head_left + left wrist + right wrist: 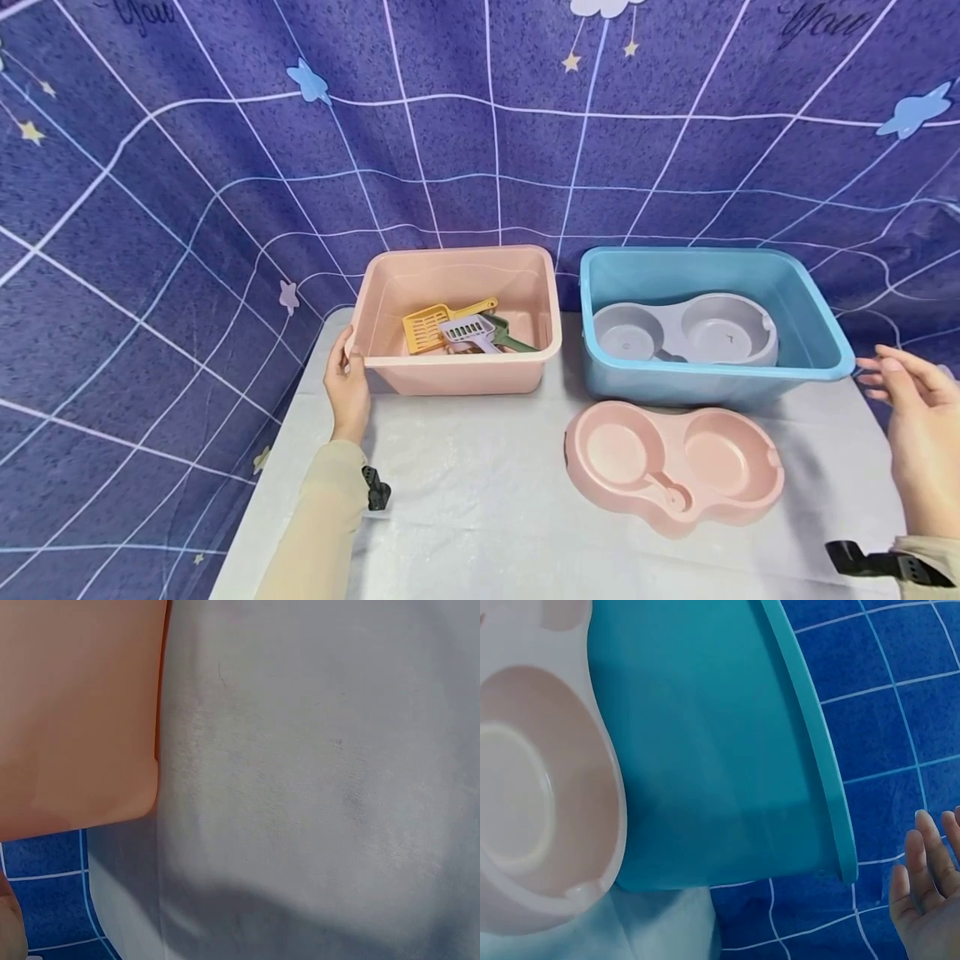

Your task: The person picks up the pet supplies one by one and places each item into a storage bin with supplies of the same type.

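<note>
At the left front corner of a pink plastic bin (465,377), my left hand (348,392) grips the rim between thumb and fingers. The left wrist view shows that bin's side (75,712) and only a sliver of the hand. Inside the bin lie a yellow litter scoop (426,327), a lilac litter scoop (467,330) and a green scoop (510,335). My right hand (918,408), fingers loosely extended, hovers just off the right corner of a blue bin (705,385). The right wrist view shows a gap between the hand (934,900) and the blue rim (821,765).
A grey double pet bowl (671,321) sits inside the blue bin. In front of that bin, a pink double pet bowl (678,450) lies on the white-covered table (465,500). A blue patterned curtain (480,150) hangs behind and at the left.
</note>
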A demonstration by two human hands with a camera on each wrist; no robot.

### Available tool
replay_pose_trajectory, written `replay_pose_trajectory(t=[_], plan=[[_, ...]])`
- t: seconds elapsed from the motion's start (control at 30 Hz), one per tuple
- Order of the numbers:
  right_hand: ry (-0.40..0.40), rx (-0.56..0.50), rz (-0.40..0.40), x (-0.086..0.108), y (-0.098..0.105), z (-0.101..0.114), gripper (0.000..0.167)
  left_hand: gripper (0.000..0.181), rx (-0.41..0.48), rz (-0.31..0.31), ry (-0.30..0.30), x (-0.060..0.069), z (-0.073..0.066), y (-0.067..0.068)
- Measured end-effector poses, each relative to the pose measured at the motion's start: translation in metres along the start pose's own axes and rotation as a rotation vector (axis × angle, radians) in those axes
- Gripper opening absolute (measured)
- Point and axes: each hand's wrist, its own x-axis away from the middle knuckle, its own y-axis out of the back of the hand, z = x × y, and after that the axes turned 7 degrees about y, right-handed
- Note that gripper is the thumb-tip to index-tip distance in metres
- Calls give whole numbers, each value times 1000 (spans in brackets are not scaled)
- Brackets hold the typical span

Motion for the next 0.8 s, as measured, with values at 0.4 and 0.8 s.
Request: replay_pose_trajectory(t=[0.4,0.8], plan=[[10,39,-40,-14,6,-12,17,42,1,-10,-3,0,0,2],[5,95,-52,-27,15,-25,19,42,13,-8,-12,0,0,0]])
